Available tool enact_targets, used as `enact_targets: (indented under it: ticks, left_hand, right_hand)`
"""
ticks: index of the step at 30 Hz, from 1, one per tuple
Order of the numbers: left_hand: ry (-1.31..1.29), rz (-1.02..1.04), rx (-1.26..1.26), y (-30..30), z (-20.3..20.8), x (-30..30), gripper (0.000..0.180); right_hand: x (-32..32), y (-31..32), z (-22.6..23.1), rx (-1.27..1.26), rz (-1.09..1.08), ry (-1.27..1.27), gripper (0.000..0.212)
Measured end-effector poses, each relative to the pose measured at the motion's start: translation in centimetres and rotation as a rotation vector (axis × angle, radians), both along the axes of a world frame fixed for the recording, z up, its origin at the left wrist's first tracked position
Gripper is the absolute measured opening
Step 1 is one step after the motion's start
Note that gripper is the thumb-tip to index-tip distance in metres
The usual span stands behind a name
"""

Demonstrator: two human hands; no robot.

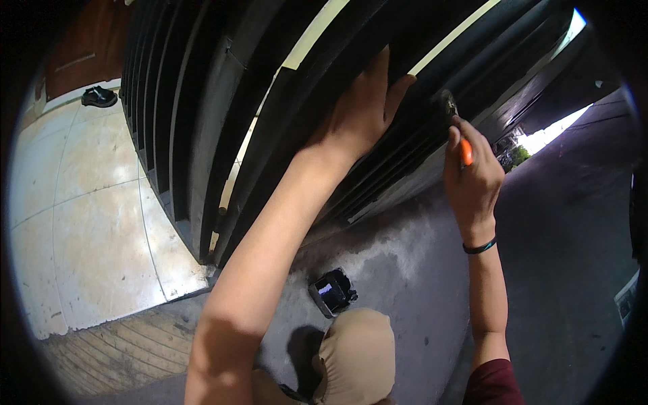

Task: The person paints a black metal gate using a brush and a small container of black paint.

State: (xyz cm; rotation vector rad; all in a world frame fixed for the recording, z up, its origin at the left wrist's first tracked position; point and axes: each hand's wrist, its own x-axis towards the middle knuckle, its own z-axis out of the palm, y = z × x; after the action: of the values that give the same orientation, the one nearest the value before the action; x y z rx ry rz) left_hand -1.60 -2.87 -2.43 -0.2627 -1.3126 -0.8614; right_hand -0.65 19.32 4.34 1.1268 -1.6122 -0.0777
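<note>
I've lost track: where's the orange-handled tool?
Head view, upper right: the orange-handled tool is in the right hand, its tip near the dark slats.

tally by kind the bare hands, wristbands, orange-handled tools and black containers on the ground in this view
Hands: 2, the left hand and the right hand
Wristband: 1, on the right wrist
Orange-handled tool: 1, in the right hand
Black container: 1, on the ground
Total: 5
</note>
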Motion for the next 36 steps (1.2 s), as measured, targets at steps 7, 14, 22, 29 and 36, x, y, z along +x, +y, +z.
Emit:
enact_targets:
  ticks: [7, 14, 22, 29, 36]
  left_hand:
    - [-0.068, 0.082, -0.024, -0.3, 0.0, 0.5, 0.056]
    - [-0.109, 0.059, -0.027, -0.3, -0.1, 0.8, 0.057]
    - [-0.069, 0.123, -0.04, -0.4, 0.0, 0.8, 0.058]
    - [-0.102, 0.072, -0.025, -0.2, -0.2, 0.7, 0.056]
    - [-0.075, 0.106, -0.036, -0.4, 0.3, 1.2, 0.055]
  right_hand:
    - [2.2, -1.6, -4.5, 0.284, 0.084, -0.467, 0.01]
    - [-3.2, -1.3, 7.8, -0.149, 0.007, -0.209, 0.033]
    - [0.6, -3.3, 0.0, 0.253, -0.073, -0.434, 0.01]
    - [-2.4, -1.4, 8.0, -0.126, 0.018, -0.082, 0.017]
    - [1.7, -0.8, -0.1, 0.569, -0.093, -0.193, 0.014]
